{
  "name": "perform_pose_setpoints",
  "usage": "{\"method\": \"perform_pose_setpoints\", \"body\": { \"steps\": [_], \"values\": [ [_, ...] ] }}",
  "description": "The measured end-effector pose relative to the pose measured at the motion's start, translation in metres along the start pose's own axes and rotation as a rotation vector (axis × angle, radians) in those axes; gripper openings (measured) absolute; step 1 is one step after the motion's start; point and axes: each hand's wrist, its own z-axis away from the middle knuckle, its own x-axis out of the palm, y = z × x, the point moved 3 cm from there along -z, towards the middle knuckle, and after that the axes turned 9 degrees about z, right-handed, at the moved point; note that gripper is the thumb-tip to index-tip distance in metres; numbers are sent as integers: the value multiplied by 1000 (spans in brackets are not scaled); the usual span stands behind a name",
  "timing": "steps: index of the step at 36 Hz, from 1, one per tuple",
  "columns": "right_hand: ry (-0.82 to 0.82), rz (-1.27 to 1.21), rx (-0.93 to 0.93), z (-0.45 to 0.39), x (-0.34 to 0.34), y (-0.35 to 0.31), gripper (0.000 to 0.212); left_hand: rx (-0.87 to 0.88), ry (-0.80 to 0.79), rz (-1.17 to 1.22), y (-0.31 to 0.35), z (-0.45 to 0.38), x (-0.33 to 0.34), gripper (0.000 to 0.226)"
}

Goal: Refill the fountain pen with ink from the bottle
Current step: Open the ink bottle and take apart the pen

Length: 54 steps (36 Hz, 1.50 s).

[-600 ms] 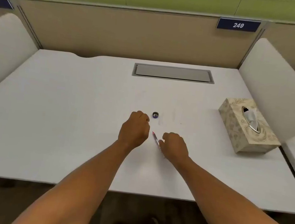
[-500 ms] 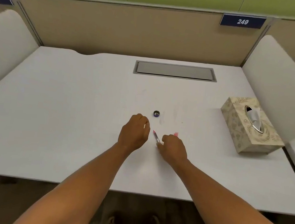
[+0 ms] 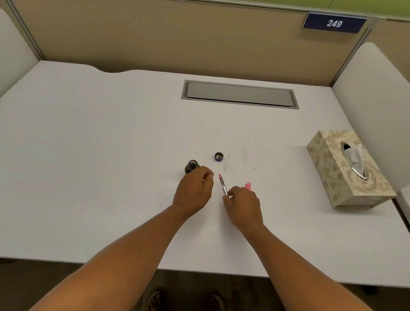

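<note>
Item: pen (image 3: 223,186), slim, pink-tipped, held in our right hand (image 3: 243,205) low on its barrel; long axis runs from the fingers up toward 11 o'clock, the pink end leading. Item: ink bottle (image 3: 191,166), small, dark, mouth uncovered, upright on the desk (image 3: 95,168), lying at about 10 o'clock from the pen's tip and near it. Our left hand (image 3: 194,191) sits against the bottle's near side, fingers curled toward it; whether they actually grip the glass we cannot tell, as the knuckles hide the contact. Left hand is the nearer to the bottle; the pen tip, we judge, must swing leftward and down to reach the mouth. Item: bottle cap (image 3: 219,156), at 12 o'clock from the pen tip. Item: pink piece (image 3: 248,185), blurred, just beyond our right hand. Item: tissue box (image 3: 350,169), well apart at 3 o'clock.
</note>
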Motion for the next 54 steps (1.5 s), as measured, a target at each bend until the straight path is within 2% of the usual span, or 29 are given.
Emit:
{"method": "perform_pose_setpoints", "body": {
  "steps": [5, 7, 10, 13, 15, 20, 25, 33, 42, 45, 54],
  "values": [
    [107, -211, 19, -1, -11, -5, 18, -212, -24, 289, 5, -5, 2, 28],
    [127, -300, 24, 0, -15, -7, 16, -242, -34, 366, 9, -7, 2, 21],
    [113, -445, 25, 4, -18, -11, 17, -340, -58, 556, 17, -10, 0, 14],
    [68, -568, 17, 11, -20, -16, 19, -468, -105, 749, 20, -14, -1, 22],
    [46, -627, 11, 14, -21, -17, 20, -469, -158, 832, 20, -15, -3, 29],
    [-31, -728, -2, 16, -20, -19, 18, -447, -257, 910, 16, -15, -3, 37],
    [-93, -772, 8, 19, -21, -15, 17, -449, -311, 977, 15, -13, -2, 28],
    [-277, -943, 131, 23, -26, -9, 25, -477, -279, 1048, 17, -12, 1, 22],
    [-422, -1052, 194, 15, -26, 3, 24, -502, -243, 1088, 11, -18, -3, 17],
    [-421, -1017, 187, 12, -27, 3, 25, -499, -233, 1094, 11, -18, -4, 17],
    [-252, -904, 190, 3, -27, 5, 24, -475, -190, 1048, 17, -21, -5, 15]
  ]
}}
